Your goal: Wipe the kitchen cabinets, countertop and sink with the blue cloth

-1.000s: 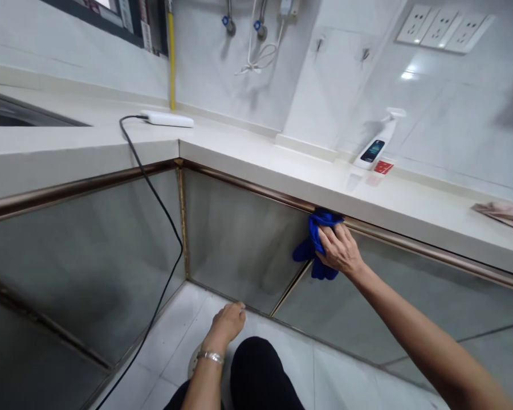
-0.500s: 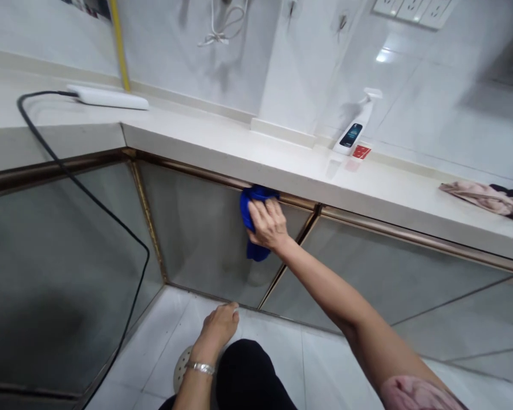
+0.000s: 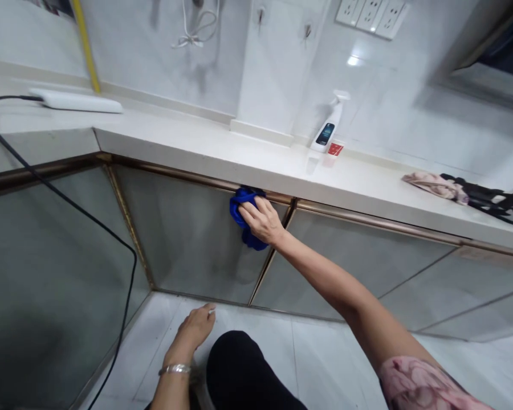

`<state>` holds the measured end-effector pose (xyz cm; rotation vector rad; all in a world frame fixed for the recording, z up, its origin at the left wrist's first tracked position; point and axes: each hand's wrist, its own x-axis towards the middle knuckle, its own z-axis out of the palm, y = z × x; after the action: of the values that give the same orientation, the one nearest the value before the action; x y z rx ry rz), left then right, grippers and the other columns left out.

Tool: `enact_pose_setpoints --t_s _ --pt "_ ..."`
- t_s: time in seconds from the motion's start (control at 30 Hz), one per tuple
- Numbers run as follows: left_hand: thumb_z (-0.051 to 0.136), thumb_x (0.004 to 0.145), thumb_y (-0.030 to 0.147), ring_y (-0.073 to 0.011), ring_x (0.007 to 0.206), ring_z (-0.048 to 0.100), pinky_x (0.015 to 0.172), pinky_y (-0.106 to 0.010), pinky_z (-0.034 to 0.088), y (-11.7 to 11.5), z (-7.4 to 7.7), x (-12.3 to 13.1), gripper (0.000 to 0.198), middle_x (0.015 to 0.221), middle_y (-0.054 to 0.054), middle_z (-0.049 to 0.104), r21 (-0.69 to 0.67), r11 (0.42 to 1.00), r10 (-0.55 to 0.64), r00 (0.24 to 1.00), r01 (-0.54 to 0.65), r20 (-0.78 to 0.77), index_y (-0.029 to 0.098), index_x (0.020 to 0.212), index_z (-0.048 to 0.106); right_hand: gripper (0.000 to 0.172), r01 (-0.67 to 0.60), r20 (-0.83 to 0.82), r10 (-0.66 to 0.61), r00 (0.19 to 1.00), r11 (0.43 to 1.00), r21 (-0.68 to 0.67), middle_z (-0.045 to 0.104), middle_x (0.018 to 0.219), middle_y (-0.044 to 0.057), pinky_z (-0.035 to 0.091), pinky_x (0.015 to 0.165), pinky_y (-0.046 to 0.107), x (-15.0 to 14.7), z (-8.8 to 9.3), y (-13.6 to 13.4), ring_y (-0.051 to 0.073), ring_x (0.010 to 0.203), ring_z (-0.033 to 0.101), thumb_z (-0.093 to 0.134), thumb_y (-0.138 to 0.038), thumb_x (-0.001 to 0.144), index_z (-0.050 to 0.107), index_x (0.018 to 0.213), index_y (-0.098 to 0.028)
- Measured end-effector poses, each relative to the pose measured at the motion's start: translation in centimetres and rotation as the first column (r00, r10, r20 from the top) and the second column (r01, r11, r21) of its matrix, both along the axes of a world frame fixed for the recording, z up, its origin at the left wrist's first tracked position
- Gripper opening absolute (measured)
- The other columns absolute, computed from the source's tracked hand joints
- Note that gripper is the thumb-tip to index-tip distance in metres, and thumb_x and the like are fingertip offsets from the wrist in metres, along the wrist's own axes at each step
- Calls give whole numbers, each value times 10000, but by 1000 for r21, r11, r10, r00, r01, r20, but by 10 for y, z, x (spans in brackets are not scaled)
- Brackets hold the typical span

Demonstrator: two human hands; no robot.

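Observation:
A blue cloth (image 3: 240, 206) is bunched under my right hand (image 3: 263, 221), which is closed on it. The cloth presses against the top of a grey cabinet door (image 3: 188, 239), just below the bronze-coloured rail, and its lower part hangs down the panel. Low in front of the cabinet, over the floor, is my left hand (image 3: 195, 326), with a silver bracelet (image 3: 174, 369) at its wrist. Most of its fingers are curled out of sight, and a tiny white spot shows at one fingertip.
On the white countertop (image 3: 188, 145) lie a white bar-shaped device (image 3: 79, 102) with a black cable (image 3: 74, 204), and a pink cloth (image 3: 436, 186) beside black straps. A white spray bottle (image 3: 326, 128) stands near the wall. My dark-clad knee (image 3: 239, 370) is over the tiled floor.
The view has shifted to the right, so counter items appear further left. My right hand still grips the blue cloth near the rail, and the cloth's folds have changed slightly.

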<state>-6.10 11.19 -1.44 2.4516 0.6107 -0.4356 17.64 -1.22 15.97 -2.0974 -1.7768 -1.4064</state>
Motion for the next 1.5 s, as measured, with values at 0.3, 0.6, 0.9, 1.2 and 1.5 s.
enact_pose_setpoints --t_s 0.3,0.6,0.9,1.2,1.5 --pt "351 1015 226 -250 1404 549 1206 -364 405 -6 -8 6 508 1453 -136 623 31 999 -42 998 43 -39 146 1452 595 448 100 -39 -92 995 937 336 721 1278 134 503 1024 426 2 -21 -184 277 1205 612 572 -165 858 650 1299 -184" --pt "320 1018 229 -267 1370 576 1180 -403 438 -9 -11 13 513 1426 -158 638 71 994 -70 993 77 -99 144 1444 594 571 448 -167 -422 891 761 470 595 1351 236 469 1095 612 44 -53 -230 387 1331 530 517 -230 835 581 1392 -123" --pt "268 1031 245 -298 1332 603 1143 -444 466 -30 -11 32 548 1428 -159 633 116 980 -138 976 159 -170 148 1499 534 647 467 -212 -431 877 666 582 541 1321 250 427 1076 680 36 -60 -160 439 1304 462 546 -237 777 584 1401 -69" --pt "295 1027 260 -250 1326 616 1155 -372 464 -29 -28 35 534 1400 -135 661 76 975 -198 972 209 -130 152 1465 579 593 463 -407 -310 859 810 360 553 1431 236 370 1150 690 12 -50 -68 421 1323 491 538 -189 887 576 1475 -127" --pt "266 990 311 -262 1321 623 1173 -373 453 12 -39 8 591 1359 -122 688 69 989 -123 985 132 -118 108 1433 600 510 299 -138 -272 952 925 235 612 1390 130 422 1161 501 29 -37 -126 302 1280 534 508 -185 935 615 1432 -220"
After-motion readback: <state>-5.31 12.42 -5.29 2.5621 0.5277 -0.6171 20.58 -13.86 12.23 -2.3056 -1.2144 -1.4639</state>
